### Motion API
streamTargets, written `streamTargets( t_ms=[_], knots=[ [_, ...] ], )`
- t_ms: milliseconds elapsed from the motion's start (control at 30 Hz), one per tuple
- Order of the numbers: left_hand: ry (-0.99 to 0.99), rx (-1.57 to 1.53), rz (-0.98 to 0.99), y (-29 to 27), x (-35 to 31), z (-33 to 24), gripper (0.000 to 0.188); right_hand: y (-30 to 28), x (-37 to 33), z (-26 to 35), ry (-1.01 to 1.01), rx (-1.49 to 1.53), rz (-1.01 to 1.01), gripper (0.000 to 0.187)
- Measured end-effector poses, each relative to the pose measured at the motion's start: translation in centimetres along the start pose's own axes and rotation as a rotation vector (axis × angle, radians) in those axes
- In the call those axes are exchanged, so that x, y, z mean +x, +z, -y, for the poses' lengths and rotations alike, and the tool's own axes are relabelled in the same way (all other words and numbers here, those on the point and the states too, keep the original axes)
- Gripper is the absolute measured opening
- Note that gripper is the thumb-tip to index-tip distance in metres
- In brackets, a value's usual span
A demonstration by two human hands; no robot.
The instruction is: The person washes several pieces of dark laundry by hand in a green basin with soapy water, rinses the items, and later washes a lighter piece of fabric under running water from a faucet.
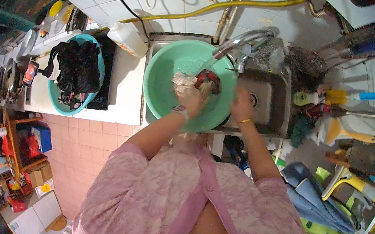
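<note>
Your left hand is down in the round green tub, at the pale cloth. The fingers are hard to see, so I can't tell if they grip it. Your right hand is just by the tub's right rim, next to the metal sink bowl. It is blurry, and I can't tell if it holds anything. The dark red cloth is in the tub too, ahead of your left hand and a bit to its right.

Ahead of both hands, the tap is running into the tub. If it runs too long, the tub could spill over. If your right hand bumps the rim hard, the tub could tip and slosh. If the red cloth's colour leaks, it could stain the pale one. Your watch is close to the water, so reaching deeper could soak it. The white jug is left of your hands, past the tub; a wide elbow swing could knock it.
</note>
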State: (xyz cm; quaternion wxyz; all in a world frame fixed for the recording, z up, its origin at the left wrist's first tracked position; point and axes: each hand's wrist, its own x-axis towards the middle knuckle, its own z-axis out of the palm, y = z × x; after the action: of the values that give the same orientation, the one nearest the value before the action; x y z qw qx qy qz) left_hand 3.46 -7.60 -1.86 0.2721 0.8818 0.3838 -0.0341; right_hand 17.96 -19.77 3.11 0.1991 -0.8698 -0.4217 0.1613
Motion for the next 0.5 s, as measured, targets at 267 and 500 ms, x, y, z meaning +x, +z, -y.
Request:
streamTargets(
  t_ms=[267, 500],
  knots=[
    [-0.607, -1.021, 0.073, -0.3, 0.2, 8.8, 0.066, 11.2, 6.2, 4.5, 0.29, 0.147, 0.056, 0.057],
    [-0.737, -2.136, 0.234, -2.4, 0.8, 7.4, 0.058, 11.7, 1.1, 11.1, 0.049, 0.767, 0.062, 0.022]
  ],
)
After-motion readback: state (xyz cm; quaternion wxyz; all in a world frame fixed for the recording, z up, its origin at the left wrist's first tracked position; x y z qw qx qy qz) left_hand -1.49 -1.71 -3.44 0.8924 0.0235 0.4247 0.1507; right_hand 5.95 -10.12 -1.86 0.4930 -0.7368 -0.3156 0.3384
